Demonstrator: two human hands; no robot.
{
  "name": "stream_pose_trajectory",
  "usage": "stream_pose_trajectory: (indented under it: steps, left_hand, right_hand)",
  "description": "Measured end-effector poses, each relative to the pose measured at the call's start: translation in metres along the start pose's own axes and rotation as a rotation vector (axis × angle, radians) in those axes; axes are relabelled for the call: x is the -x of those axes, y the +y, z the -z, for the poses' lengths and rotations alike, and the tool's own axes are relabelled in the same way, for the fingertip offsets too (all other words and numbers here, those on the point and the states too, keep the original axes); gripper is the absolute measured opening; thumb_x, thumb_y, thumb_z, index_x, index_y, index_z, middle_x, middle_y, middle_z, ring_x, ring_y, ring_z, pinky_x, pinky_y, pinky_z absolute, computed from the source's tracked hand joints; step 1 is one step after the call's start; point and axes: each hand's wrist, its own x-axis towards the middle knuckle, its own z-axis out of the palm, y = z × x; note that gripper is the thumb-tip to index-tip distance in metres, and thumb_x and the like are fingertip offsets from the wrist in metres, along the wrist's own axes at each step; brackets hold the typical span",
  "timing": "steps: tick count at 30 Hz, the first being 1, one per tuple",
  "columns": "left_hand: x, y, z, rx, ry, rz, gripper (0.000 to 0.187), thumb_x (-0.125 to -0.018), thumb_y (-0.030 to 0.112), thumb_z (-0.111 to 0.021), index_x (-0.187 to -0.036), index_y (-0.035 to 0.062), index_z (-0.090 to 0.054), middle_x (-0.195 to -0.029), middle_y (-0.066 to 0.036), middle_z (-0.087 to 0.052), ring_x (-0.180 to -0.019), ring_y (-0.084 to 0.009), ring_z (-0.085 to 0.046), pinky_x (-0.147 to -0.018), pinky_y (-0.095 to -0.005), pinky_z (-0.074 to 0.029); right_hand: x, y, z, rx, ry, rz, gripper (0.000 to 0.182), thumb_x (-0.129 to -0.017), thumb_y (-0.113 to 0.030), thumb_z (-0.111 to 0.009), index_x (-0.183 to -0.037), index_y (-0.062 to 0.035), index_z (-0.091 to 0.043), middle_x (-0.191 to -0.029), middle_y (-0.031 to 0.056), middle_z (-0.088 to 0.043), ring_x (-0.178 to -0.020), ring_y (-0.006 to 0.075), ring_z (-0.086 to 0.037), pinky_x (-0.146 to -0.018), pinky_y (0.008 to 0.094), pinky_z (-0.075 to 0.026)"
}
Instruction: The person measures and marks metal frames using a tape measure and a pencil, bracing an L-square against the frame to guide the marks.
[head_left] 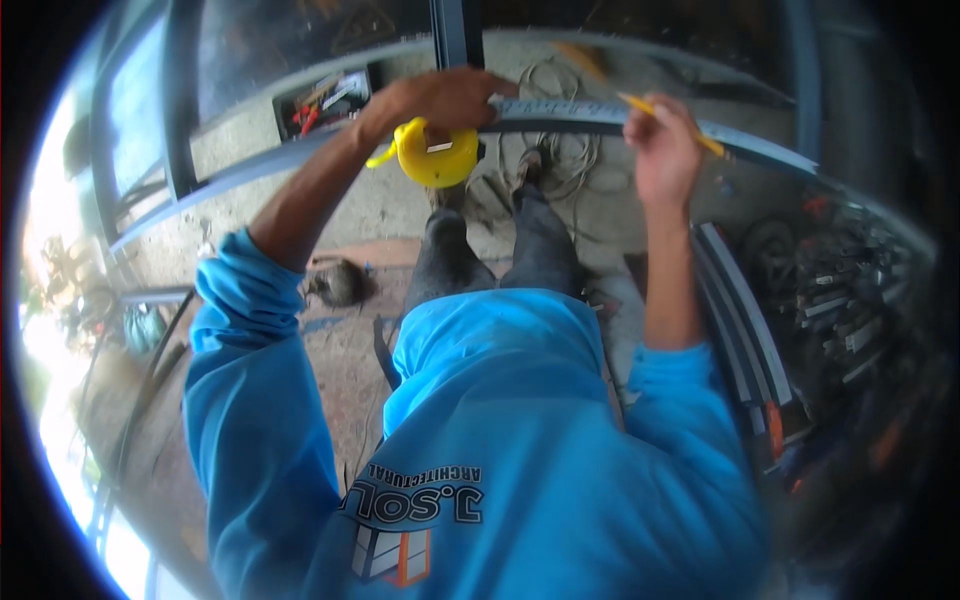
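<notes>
My left hand [438, 97] is closed over a yellow tape measure [437, 172] at the metal bar, its index finger stretched along the blade. The tape's pale marked blade [570, 110] runs rightward along the top of the long bar [560, 127]. Just above the bar, my right hand [665, 150] pinches a yellow pencil [706, 142], its tip pointing up and left toward the blade. My left palm and the inner grip are hidden.
Behind the bar, a dark toolbox [322, 105] holds several tools. An upright metal post [457, 35] meets the bar. Cable [575, 160] lies coiled on the floor near my feet. Metal profiles [745, 310] and a pile of offcuts [850, 300] lie at right.
</notes>
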Motion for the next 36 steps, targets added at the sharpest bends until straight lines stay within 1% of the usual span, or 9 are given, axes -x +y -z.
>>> stream_pose_trajectory:
  steps: [6,12,17,20,26,28,30,33,36]
  left_hand:
    - [0.050,-0.017,0.022,0.133,0.216,-0.188,0.025,-0.096,0.019,-0.047,-0.114,0.0030,-0.055,-0.079,-0.011,-0.063,-0.075,-0.0185,-0.062,-0.072,-0.0354,-0.048]
    - [0.088,-0.122,0.062,0.082,0.641,-0.298,0.091,-0.076,0.056,-0.070,-0.143,0.0119,-0.028,-0.084,-0.017,-0.065,-0.083,-0.0281,-0.065,-0.075,-0.0402,-0.050]
    - [0.113,-0.194,0.096,0.145,1.056,-0.050,0.110,-0.073,0.056,-0.073,-0.149,0.0071,-0.010,-0.093,-0.021,-0.062,-0.085,-0.0317,-0.063,-0.077,-0.0377,-0.048]
    - [0.108,-0.237,0.121,0.343,1.400,0.400,0.105,-0.072,0.073,-0.058,-0.142,0.0002,-0.028,-0.124,-0.030,-0.053,-0.117,-0.0421,-0.051,-0.099,-0.0427,-0.039]
    - [0.054,-0.314,0.150,0.231,1.515,0.562,0.082,-0.082,0.071,-0.046,-0.131,0.0050,-0.048,-0.122,-0.028,-0.054,-0.109,-0.0433,-0.055,-0.095,-0.0472,-0.041]
    - [0.046,-0.322,0.160,-0.105,1.493,0.678,0.082,-0.082,0.075,-0.041,-0.133,0.0111,-0.048,-0.122,-0.026,-0.056,-0.110,-0.0402,-0.055,-0.096,-0.0485,-0.041]
    - [0.037,-0.297,0.149,-0.305,1.684,0.688,0.064,-0.082,0.066,-0.052,-0.120,0.0145,-0.061,-0.107,-0.023,-0.062,-0.100,-0.0378,-0.059,-0.092,-0.0448,-0.043]
    - [0.031,-0.205,0.091,-0.329,1.601,-0.105,0.012,-0.077,0.023,-0.069,-0.084,0.0132,-0.070,-0.084,-0.009,-0.067,-0.088,-0.0279,-0.062,-0.083,-0.0386,-0.044]
    - [0.039,-0.062,-0.047,-0.071,1.009,-0.226,0.020,-0.069,0.018,-0.077,-0.088,0.0169,-0.072,-0.109,0.000,-0.063,-0.112,-0.0225,-0.050,-0.099,-0.0473,-0.031]
  right_hand:
    - [0.081,-0.032,0.037,0.266,0.488,0.283,0.029,-0.094,-0.015,-0.048,-0.112,0.0053,-0.059,-0.099,0.0168,-0.064,-0.088,0.0228,-0.063,-0.079,0.0339,-0.051]
    - [0.201,0.034,0.074,0.545,0.675,0.057,0.034,-0.095,-0.026,-0.052,-0.113,0.0011,-0.059,-0.079,0.0121,-0.065,-0.070,0.0157,-0.061,-0.065,0.0282,-0.048]
    - [0.259,0.088,0.045,0.486,0.823,-0.271,0.027,-0.094,-0.025,-0.055,-0.107,-0.0014,-0.062,-0.064,0.0033,-0.057,-0.055,0.0078,-0.051,-0.048,0.0218,-0.038]
    - [0.263,0.106,0.040,0.645,0.810,-0.237,0.026,-0.091,-0.024,-0.061,-0.102,-0.0006,-0.065,-0.063,0.0037,-0.058,-0.055,0.0070,-0.050,-0.049,0.0233,-0.039]
    - [0.178,0.069,-0.020,1.155,0.369,0.070,0.029,-0.085,-0.026,-0.067,-0.102,-0.0027,-0.070,-0.066,0.0063,-0.063,-0.059,0.0124,-0.058,-0.056,0.0286,-0.045]
    - [0.136,0.042,-0.050,0.880,0.393,-0.250,0.030,-0.084,-0.027,-0.069,-0.103,-0.0038,-0.070,-0.066,0.0077,-0.064,-0.058,0.0175,-0.060,-0.057,0.0309,-0.046]
    - [0.097,0.038,-0.054,0.979,0.356,-0.172,0.031,-0.083,-0.026,-0.069,-0.104,-0.0029,-0.068,-0.081,0.0110,-0.068,-0.069,0.0214,-0.063,-0.063,0.0324,-0.048]
    - [0.045,0.053,-0.046,1.010,0.173,0.191,0.030,-0.083,-0.022,-0.069,-0.104,-0.0014,-0.068,-0.103,0.0144,-0.066,-0.085,0.0232,-0.063,-0.072,0.0335,-0.049]
    - [0.030,0.061,-0.044,1.043,-0.025,0.101,0.028,-0.081,-0.017,-0.070,-0.103,-0.0004,-0.067,-0.113,0.0156,-0.061,-0.095,0.0247,-0.061,-0.077,0.0340,-0.049]
